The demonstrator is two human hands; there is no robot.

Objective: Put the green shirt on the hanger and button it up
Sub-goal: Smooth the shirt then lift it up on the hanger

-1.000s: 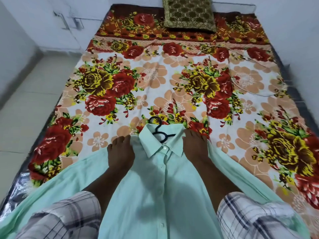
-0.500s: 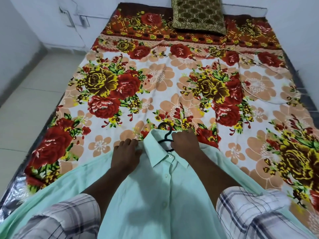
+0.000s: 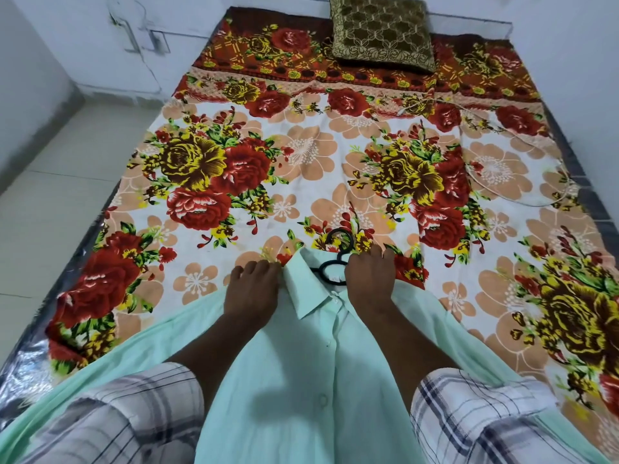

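Hands frame the collar of a green shirt (image 3: 301, 380) laid face-up on a flower-print bed (image 3: 301, 155), its length running from the collar at mid-bed back toward the person. A black hanger (image 3: 331, 259) sits inside the neck, only its hook and neck showing past the collar. The right hand (image 3: 370, 283) lies knuckles-up with fingers curled over the collar's right side, touching the hanger's neck; whether it pinches cloth cannot be told. The left hand (image 3: 253, 289) rests flat and spread on the left shoulder, gripping nothing visible. Buttons run down the placket between the forearms; the top one, just beside the right hand, looks the likeliest next target.
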